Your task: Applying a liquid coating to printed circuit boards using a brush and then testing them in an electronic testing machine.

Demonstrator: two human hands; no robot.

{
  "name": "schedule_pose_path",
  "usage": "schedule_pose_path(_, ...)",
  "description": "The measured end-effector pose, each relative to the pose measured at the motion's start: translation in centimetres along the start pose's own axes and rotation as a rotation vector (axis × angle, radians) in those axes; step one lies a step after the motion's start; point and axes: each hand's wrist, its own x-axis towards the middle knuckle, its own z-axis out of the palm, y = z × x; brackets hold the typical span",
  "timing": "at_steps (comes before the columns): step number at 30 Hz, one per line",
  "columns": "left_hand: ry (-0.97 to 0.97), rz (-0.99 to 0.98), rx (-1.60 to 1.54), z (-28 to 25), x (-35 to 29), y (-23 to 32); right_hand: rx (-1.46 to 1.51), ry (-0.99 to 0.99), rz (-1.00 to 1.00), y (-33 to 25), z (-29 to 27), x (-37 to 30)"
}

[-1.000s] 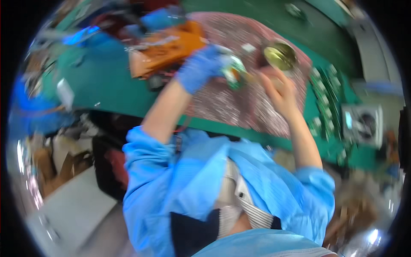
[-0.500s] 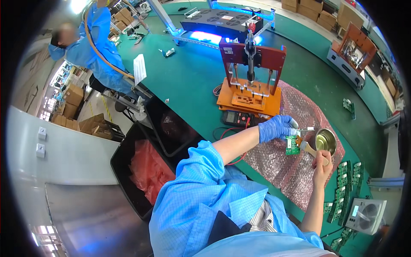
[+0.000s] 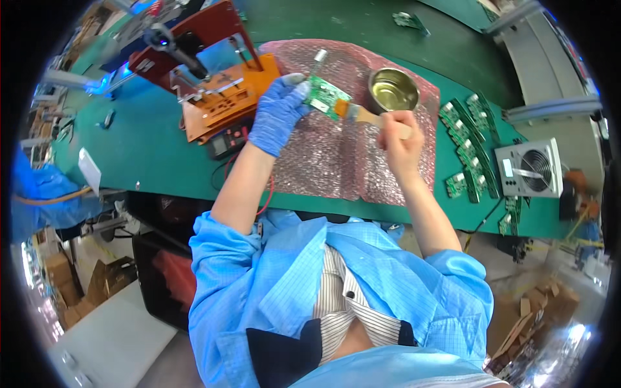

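My left hand [image 3: 279,113], in a blue knit glove, grips a small green circuit board [image 3: 328,96] by its left edge. A silvery connector with a white end sticks up from the board's far side. My bare right hand [image 3: 402,139] is closed round the wooden handle of a flat brush [image 3: 367,116]. The brush's bristle end meets the right end of the board. Just beyond my right hand stands a round metal bowl [image 3: 393,90] with a yellowish inside; whether it holds liquid is hard to tell. Pink bubble wrap [image 3: 323,155] lies beneath both hands.
An orange and red test fixture [image 3: 226,97] with a lever stands at the left, a multimeter [image 3: 229,139] with a red lead beside it. Several green circuit boards [image 3: 467,145] lie in rows at the right, next to a white fan unit [image 3: 530,168]. Another board [image 3: 411,23] lies farther back.
The view has swung to the right, so the bench and fixture appear farther left and turned. Both hands keep their hold, and the brush still meets the board.
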Motion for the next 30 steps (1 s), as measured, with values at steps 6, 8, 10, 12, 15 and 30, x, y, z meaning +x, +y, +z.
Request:
schedule_pose_path(6, 0.014, -0.010, -0.021, 0.9, -0.5, -0.6, 0.035, 0.028, 0.091, -1.5, -1.2, -0.7)
schedule_pose_path(8, 0.029, 0.014, -0.006, 1.1, -0.6, -0.5, 0.081, 0.064, 0.043, -1.2, -0.8, -0.3)
schedule_pose_path(10, 0.027, 0.022, -0.010, 1.1, -0.4, -0.7, 0.076, 0.044, 0.085, -1.1, -0.2, -0.3)
schedule_pose_path(12, 0.025, 0.030, -0.015, 1.1, -0.3, -0.7, 0.041, 0.006, 0.112, -0.9, 0.1, -0.9)
schedule_pose_path(15, 0.101, -0.013, 0.026, 1.2, 0.3, -0.6, 0.024, -0.098, 0.189, -1.2, 0.7, -1.4)
schedule_pose_path(30, 0.461, 0.027, 0.355, 3.2, 15.7, -0.5, -0.193, 0.195, -0.216, 5.6, -7.8, 16.8)
